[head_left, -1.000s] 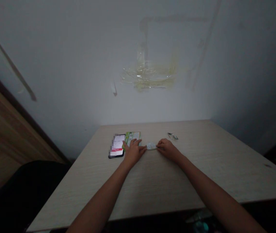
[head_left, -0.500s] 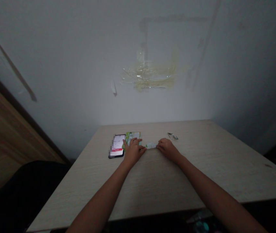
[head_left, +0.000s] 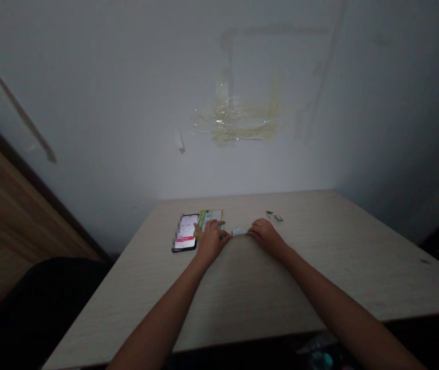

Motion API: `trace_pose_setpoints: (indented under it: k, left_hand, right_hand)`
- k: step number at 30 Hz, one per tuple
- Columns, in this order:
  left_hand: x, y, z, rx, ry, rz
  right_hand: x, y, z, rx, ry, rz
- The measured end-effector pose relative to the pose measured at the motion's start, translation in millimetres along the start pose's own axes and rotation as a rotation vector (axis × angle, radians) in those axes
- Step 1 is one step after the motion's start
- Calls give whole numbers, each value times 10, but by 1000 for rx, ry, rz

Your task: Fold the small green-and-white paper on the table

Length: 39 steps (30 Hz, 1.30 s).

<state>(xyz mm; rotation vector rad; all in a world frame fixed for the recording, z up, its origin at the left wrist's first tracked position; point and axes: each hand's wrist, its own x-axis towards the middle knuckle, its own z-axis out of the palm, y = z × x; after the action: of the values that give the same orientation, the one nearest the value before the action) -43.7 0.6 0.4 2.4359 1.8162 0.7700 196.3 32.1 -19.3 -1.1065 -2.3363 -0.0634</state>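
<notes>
A small whitish printed slip of paper (head_left: pixel 239 231), with a touch of green at its left end, spans the gap between my hands just above or on the tabletop. My left hand (head_left: pixel 211 241) has its thumb side closed on the slip's left end, while its other fingers spread over a green and white printed packet or leaflet (head_left: pixel 209 215). At the slip's right end, my right hand (head_left: pixel 264 235) pinches the edge with fingers bent together. The fingertips partly hide both ends of the slip.
Left of the packet lies a phone (head_left: pixel 187 234) with a lit screen. A small folded scrap (head_left: pixel 274 216) rests beyond my right hand. The pale wooden table (head_left: pixel 146 288) meets a wall (head_left: pixel 127 103) with old tape on it. A dark chair-like shape (head_left: pixel 50 303) stands at the left.
The slip looks slightly flatter and narrower from front to back than before. Both hands keep nearly the same place, and the view has shifted a little.
</notes>
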Motion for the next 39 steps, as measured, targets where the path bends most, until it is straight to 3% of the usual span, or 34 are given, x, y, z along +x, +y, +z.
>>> trace_pose_setpoints:
  k: [11,22,30,39]
  left_hand:
    - [-2,42,-7,-54,20,-59]
    - [39,78,-3,-34,23,-92]
    - [88,96,50,-18,14,-188]
    - [117,122,87,-21,-5,-226]
  right_hand:
    - [-26,-36,-75,143,-34,75]
    - [11,-9,41,227,-4,286]
    - [35,-24,115,204,16,413]
    - [72,-157,57,154,-1,481]
